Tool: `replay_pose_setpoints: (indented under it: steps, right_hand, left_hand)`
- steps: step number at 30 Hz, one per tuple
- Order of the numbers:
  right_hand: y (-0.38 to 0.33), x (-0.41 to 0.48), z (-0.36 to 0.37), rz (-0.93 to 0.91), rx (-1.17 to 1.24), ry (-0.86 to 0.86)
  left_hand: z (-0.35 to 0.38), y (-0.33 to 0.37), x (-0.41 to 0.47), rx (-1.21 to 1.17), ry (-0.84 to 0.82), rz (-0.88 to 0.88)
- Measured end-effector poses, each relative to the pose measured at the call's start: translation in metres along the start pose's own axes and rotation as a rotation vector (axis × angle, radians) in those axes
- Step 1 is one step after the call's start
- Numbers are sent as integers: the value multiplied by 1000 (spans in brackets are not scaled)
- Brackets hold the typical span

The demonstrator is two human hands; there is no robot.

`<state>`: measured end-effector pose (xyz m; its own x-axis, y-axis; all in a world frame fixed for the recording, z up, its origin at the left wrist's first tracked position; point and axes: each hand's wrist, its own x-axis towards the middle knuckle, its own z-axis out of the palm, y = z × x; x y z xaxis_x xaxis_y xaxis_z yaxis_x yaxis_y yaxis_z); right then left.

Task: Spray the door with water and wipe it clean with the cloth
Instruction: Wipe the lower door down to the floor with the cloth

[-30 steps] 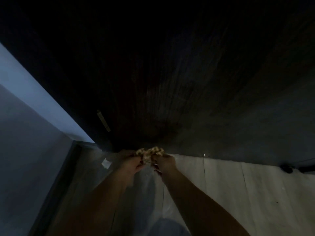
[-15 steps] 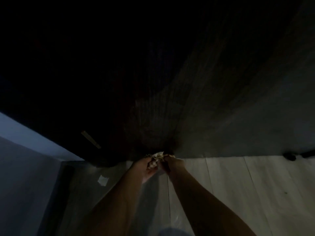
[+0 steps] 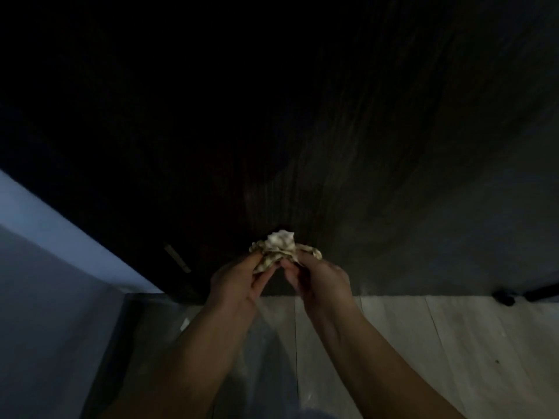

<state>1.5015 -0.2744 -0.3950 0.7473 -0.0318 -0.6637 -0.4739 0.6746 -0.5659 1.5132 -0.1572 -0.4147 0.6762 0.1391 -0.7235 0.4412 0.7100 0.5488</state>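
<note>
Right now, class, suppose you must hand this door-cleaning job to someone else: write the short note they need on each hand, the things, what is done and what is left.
Left hand: pinches the left side of the cloth.
Right hand: pinches its right side.
Cloth: bunched up between both hands, held in front of the foot of the dark door, above the pale floor. I cannot tell whether it touches the door.
Spray bottle: not in view.
Done: too dark to judge whether the door has been sprayed or wiped.
Left: press the cloth to the door and wipe; spray first if the door is dry.
</note>
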Motion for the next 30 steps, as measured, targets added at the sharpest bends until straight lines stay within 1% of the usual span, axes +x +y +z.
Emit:
replay_pose_setpoints:
  steps: [3,6,8,10,13,14,16,17,18,19,21,22,23,25,28,29,30]
  right_hand:
    - [-17,-24,16,-49,4,-98]
    - [-31,-46,28,-163,-40,-202]
    - [-38,-56,30,-222,-81,-268]
    - [-39,-61,26,-275,-186,-265]
    - [-32,-63,8,-406,-409,-218]
    - [-30,-62,0,-404,-460,-235]
    - [-32,-60,-16,-342,-519,-272]
    - [-38,-57,-25,-313,-505,-243]
    - [-47,-55,-36,-296,-447,-172]
    - [-57,-52,-48,-287,-351,-83]
    - [-76,-47,-73,-282,-129,70]
    - [-84,-45,-84,-288,-48,119]
    - [-90,-43,-94,-296,5,152]
    - [-97,-39,-104,-300,87,172]
    - [-99,-37,-104,-278,146,159]
    - [-99,-37,-102,-277,151,152]
    - [-99,-38,-100,-279,155,147]
  left_hand:
    - [15,18,-38,52,-77,173]
    - [28,27,-77,125,-167,422]
    - [35,31,-97,145,-179,543]
    - [37,28,-107,203,-152,606]
    - [33,10,-110,481,-48,731]
    - [32,3,-111,549,9,779]
    - [31,-2,-111,587,119,878]
    - [32,1,-113,577,156,927]
    - [32,7,-114,570,180,1008]
    - [34,14,-114,597,194,1141]
    - [39,26,-110,738,220,1432]
    - [44,29,-108,826,228,1518]
    - [51,29,-107,910,231,1545]
    - [65,19,-103,1079,183,1576]
    - [76,-6,-91,1389,-5,1745]
    - [78,-9,-88,1437,-57,1810]
    - [80,-7,-88,1459,-66,1872]
